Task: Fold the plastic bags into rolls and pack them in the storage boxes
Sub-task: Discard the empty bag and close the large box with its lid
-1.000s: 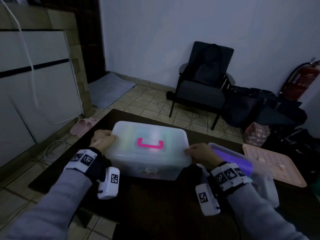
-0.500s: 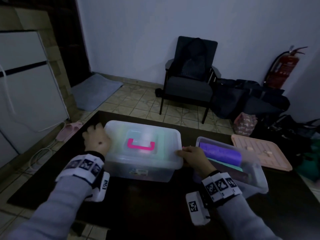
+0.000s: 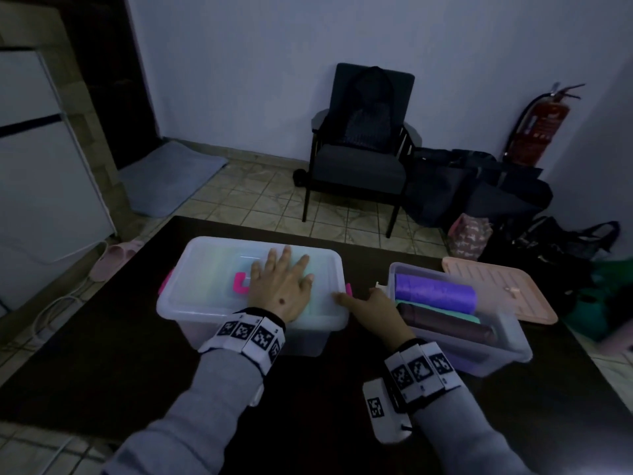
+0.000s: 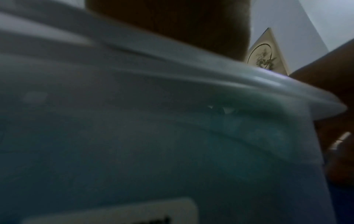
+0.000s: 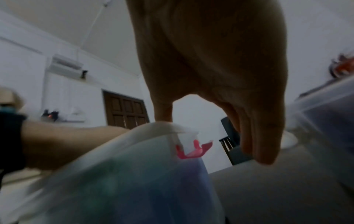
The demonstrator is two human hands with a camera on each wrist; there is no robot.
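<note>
A clear lidded storage box (image 3: pixel 212 269) with a pink handle (image 3: pixel 239 284) stands mid-table. My left hand (image 3: pixel 281 289) lies flat on its lid, fingers straight and spread, covering part of the handle. My right hand (image 3: pixel 370 306) is at the box's right end, thumb tip on the lid rim. Its fingers (image 5: pixel 264 144) hang loosely beside the pink side latch (image 5: pixel 191 150), which sticks outward. A second clear box (image 3: pixel 507 341) stands open to the right and holds a purple roll (image 3: pixel 435 293), a teal one and a dark one. The left wrist view shows only the box wall (image 4: pixel 153 136), blurred.
A pink lid (image 3: pixel 496 286) lies behind the open box at the table's right. The dark table (image 3: pixel 102 354) ends close behind both boxes. A black armchair (image 3: pixel 359 159), dark bags and a fire extinguisher (image 3: pixel 537 128) stand on the floor beyond.
My left hand has left the box's left end and now lies flat on top of the lid. My right hand stays at the right end.
</note>
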